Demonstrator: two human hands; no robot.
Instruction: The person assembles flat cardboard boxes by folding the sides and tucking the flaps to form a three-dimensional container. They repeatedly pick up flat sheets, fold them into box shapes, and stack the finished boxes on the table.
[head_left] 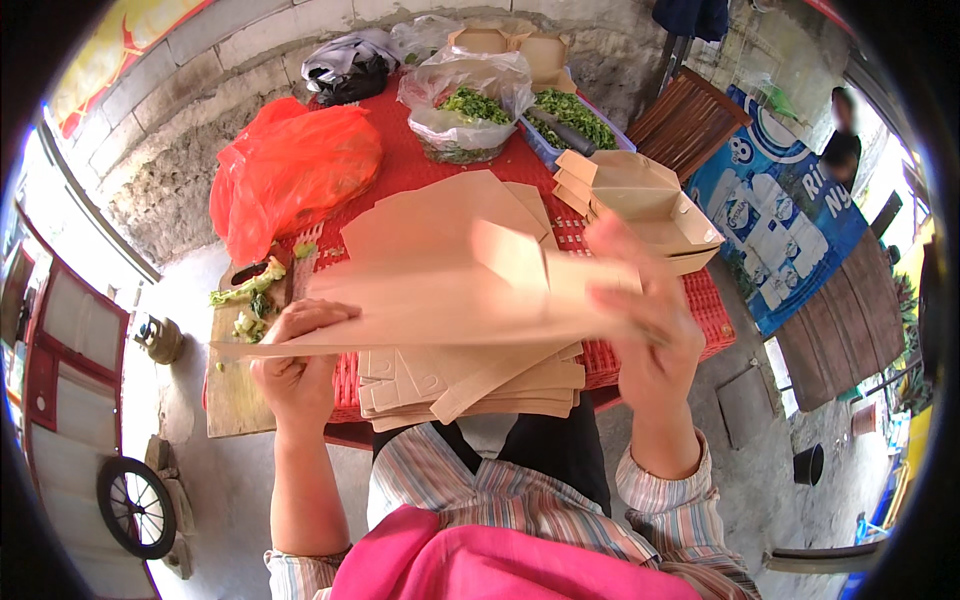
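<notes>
A flat brown cardboard box blank (420,305) is held level above a stack of similar blanks (480,385). My left hand (300,345) pinches its left end between thumb and fingers. My right hand (650,310) is at its right end, beside a pale raised flap; motion smears the fingers, so their grip does not show clearly. Just beyond my right hand stand folded cardboard boxes (655,215) in a stack, the top one with its lid up. More flat blanks (450,210) show behind the held one.
On the red woven table (400,130) sit a red plastic bag (295,165), a clear bag of chopped greens (470,105) and a blue tray of greens (585,120) with a knife. A wooden cutting board (235,400) with vegetable scraps lies left. Wooden chairs (690,120) stand right.
</notes>
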